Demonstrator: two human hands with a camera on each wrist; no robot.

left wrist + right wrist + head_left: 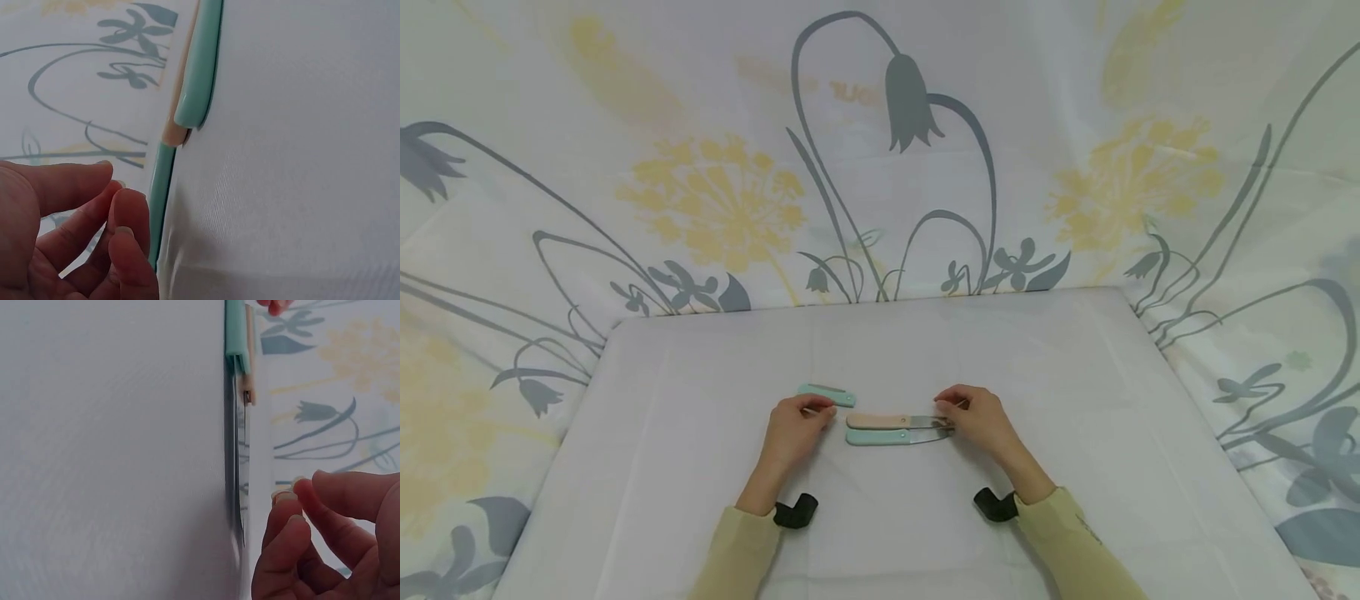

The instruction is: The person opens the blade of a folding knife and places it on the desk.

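Note:
Two folding knives with their blades out lie side by side on the white table, points to the right. The farther has a peach handle (pixel 877 422), the nearer a mint-green handle (pixel 877 437). Beyond their handle ends, to the left, lies another mint-green knife (pixel 827 394) with no blade extended. My left hand (pixel 799 429) hovers beside that knife, fingers loosely bent and holding nothing. Around the tips of the blades (pixel 239 450) is my right hand (pixel 981 417); in the head view it hides part of the tips. Its bent fingers (pixel 284 540) hold nothing in the right wrist view.
Black wrist mounts (pixel 796 512) stick out inward from both sleeves. The white table (pixel 880 358) spreads out on all sides of the knives. Behind and beside it hangs a flower-patterned cloth (pixel 880 167) that meets the table's back edge.

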